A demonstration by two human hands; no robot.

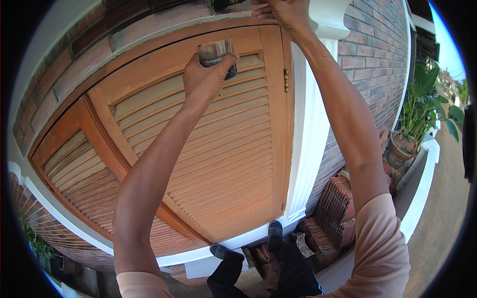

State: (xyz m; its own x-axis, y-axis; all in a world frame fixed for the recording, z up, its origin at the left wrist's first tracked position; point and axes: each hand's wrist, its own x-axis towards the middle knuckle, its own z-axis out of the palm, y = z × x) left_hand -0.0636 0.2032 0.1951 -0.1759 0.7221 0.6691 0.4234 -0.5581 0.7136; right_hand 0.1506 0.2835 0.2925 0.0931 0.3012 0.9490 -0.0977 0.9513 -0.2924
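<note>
My left hand (202, 77) is raised in front of a wooden louvred shutter (218, 149). Its fingers wrap round a small see-through cup (213, 51), stained brown above and dark below. High up at the top edge, my right hand (288, 15) reaches over the shutter's upper right corner with its fingers bent to the left. What it holds is cut off by the edge of the picture. Just left of those fingers shows part of a dark object (226, 6), whose kind I cannot make out.
A second louvred shutter (79, 164) adjoins on the left. A white fluted post (310, 134) and a brick wall (372, 44) stand to the right. Stacked clay roof tiles (335, 211) lie beside my feet. Farther right are a potted plant (402, 146) and a low white wall (422, 174).
</note>
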